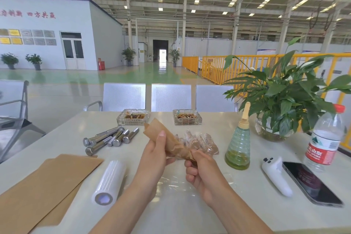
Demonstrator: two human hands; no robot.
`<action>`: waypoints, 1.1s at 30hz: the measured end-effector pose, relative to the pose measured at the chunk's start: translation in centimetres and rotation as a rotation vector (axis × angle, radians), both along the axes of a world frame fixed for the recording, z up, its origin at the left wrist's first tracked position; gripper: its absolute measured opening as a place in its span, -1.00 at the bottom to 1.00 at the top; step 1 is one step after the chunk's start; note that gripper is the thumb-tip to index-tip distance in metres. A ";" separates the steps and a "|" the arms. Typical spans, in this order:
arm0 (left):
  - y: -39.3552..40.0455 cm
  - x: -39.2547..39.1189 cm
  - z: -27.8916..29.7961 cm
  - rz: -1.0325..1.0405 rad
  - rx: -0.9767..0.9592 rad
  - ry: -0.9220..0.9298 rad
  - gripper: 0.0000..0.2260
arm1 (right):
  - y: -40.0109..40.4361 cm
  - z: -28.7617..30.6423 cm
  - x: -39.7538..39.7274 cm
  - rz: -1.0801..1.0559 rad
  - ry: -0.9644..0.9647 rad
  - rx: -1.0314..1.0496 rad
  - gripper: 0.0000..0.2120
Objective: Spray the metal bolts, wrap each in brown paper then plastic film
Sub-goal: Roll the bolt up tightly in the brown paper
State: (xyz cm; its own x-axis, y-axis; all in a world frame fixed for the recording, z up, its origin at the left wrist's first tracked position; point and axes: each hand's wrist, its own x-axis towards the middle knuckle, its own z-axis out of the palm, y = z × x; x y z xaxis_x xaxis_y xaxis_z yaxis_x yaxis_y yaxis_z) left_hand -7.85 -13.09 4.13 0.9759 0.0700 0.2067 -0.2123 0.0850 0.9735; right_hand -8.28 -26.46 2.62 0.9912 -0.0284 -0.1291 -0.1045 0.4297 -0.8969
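Paper-wrapped bolt [171, 143] sits gripped in my left hand [154, 153]; right hand [199, 165] pinches its end, so I twist tight.

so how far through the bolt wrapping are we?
Done: a cluster of film-wrapped bundles lies behind the hands. In hand: left hand and right hand hold a brown-paper-wrapped piece, the right twisting its end; a film sheet waits below. Left: bare bolts piled at left, roughly six or seven.
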 end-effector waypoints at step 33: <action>2.1 0.2 -6.1 0.089 1.584 -0.178 -0.63 | -5.0 -1.1 1.9 0.023 -0.377 -1.882 -0.72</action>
State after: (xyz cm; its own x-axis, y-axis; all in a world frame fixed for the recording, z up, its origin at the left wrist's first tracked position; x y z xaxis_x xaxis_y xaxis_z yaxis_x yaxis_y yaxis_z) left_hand -7.70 -10.99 -1.93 0.9371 -0.2638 0.2286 -0.2767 -0.9606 0.0258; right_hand -6.41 -31.48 1.53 0.9587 0.1569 0.2374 0.1866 -0.9764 -0.1083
